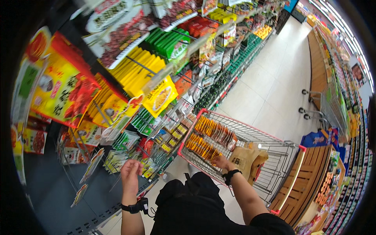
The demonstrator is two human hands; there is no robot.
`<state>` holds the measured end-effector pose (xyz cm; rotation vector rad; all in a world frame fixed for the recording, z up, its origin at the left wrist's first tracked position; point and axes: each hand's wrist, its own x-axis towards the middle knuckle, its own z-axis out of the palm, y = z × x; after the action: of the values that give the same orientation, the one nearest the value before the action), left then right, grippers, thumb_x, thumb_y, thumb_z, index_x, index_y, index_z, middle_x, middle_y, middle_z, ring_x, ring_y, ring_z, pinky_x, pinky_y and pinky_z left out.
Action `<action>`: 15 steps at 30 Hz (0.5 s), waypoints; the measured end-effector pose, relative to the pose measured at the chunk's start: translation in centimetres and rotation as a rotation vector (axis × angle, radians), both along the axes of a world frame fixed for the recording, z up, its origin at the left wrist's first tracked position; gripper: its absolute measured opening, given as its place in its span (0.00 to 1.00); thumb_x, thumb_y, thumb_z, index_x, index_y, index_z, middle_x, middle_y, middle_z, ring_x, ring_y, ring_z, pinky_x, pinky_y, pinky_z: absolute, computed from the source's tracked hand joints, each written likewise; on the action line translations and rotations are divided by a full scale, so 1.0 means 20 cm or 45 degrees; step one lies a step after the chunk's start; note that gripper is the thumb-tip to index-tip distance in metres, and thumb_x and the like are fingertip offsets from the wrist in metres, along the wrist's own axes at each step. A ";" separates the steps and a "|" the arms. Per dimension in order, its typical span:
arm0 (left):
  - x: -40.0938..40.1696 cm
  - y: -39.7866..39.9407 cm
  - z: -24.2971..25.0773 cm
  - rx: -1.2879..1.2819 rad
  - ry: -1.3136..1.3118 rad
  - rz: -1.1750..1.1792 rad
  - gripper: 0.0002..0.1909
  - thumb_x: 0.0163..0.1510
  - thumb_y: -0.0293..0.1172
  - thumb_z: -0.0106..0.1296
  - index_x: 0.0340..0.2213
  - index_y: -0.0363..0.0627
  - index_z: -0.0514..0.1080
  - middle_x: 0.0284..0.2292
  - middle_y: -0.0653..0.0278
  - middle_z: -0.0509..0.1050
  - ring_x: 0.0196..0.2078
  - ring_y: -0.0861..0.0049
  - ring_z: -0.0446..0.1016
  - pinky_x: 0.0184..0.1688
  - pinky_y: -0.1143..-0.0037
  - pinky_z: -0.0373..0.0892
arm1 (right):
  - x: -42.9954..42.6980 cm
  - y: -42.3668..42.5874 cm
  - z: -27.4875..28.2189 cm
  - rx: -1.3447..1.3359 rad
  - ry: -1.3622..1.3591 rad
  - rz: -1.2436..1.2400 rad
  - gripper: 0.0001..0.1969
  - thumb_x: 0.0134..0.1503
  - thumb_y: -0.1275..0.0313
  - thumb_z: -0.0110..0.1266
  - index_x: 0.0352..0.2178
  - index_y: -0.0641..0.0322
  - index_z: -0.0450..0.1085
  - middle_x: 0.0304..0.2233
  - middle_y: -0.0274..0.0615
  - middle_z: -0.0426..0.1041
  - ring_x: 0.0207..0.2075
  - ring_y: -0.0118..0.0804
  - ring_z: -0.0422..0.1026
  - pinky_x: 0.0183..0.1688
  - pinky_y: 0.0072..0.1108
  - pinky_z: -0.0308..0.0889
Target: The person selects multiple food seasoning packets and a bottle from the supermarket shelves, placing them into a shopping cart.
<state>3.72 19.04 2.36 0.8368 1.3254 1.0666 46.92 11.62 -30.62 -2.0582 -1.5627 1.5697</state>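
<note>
My right hand (221,161) reaches into a wire shopping cart (258,132) with red corners, its fingers at the near end of a row of yellow-orange packets (202,147). Whether it grips a packet is hard to see. A second row of packets (216,130), partly orange and partly brown-red, stands beside the first. Next to my right wrist a brown paper bag (246,160) sits in the cart. My left hand (131,170) is raised before the shelf with its fingers loosely curled, and no object shows in it. Hanging green-and-white packets (126,141) are close to it.
Seasoning packets hang on metal hooks along the shelf, among them yellow packets (160,95) and a large red-yellow packet (63,85). A dark grey shelf panel (58,188) lies at lower left. Across the tiled aisle (264,79) stand another cart (335,102) and a slatted wooden display (302,176).
</note>
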 end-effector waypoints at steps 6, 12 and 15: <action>0.14 -0.05 -0.05 -0.141 0.102 -0.315 0.06 0.61 0.29 0.47 0.29 0.42 0.69 0.29 0.65 0.75 0.28 0.85 0.69 0.31 0.83 0.64 | 0.20 -0.14 -0.38 -0.229 0.197 -0.569 0.17 0.56 0.74 0.46 0.46 0.71 0.71 0.33 0.49 0.76 0.26 0.40 0.75 0.25 0.27 0.68; 0.19 -0.06 -0.08 -0.303 0.178 -0.372 0.07 0.61 0.31 0.47 0.29 0.43 0.68 0.30 0.65 0.73 0.29 0.85 0.68 0.31 0.83 0.64 | 0.06 -0.10 -0.44 -0.442 0.138 -0.394 0.28 0.54 0.80 0.35 0.58 0.64 0.60 0.41 0.57 0.73 0.35 0.44 0.73 0.33 0.29 0.68; 0.29 0.01 -0.16 -0.338 0.100 -0.506 0.06 0.61 0.31 0.49 0.31 0.42 0.70 0.30 0.68 0.74 0.30 0.87 0.68 0.32 0.84 0.64 | 0.25 -0.20 -0.59 -0.636 0.021 -0.424 0.30 0.55 0.77 0.36 0.62 0.56 0.56 0.50 0.57 0.71 0.50 0.48 0.72 0.47 0.31 0.69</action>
<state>9.57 19.28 -0.81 0.8994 1.2643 0.5392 51.96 7.71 -42.41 -2.3702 -0.8072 1.9678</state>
